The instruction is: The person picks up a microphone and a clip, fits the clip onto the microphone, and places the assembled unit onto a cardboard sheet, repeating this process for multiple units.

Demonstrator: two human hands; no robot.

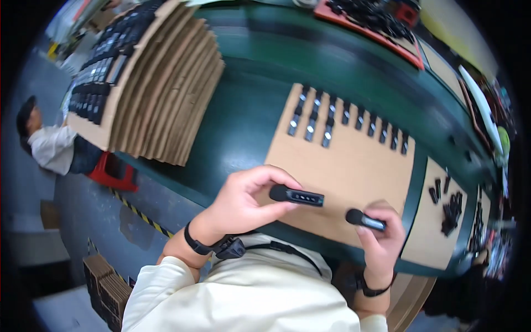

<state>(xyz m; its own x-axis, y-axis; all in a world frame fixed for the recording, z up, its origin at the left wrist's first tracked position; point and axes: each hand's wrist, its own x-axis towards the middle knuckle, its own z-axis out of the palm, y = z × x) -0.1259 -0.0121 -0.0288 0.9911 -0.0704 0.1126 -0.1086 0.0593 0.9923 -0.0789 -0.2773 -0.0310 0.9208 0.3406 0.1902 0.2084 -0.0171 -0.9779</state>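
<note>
My left hand (246, 202) pinches a small black clip-on microphone (305, 197) between thumb and fingers. Its round foam head points left, and a recessed slot with small shiny dots faces up. A second microphone (371, 222), with the same dark foam head and a glossy body, is gripped in my right hand (384, 229), slightly blurred. Both are held over the near part of a brown cardboard sheet (343, 171). Across that sheet's far side lie rows of similar black microphones (329, 119), several of them with shiny silvery faces.
A tall stack of cardboard sheets (171, 83) stands left on the green table (243, 105), more black pieces on top. Loose black parts (452, 213) lie on another cardboard (428, 243) at right. A red tray (381, 36) sits at the back. At far left a person (52, 144) sits.
</note>
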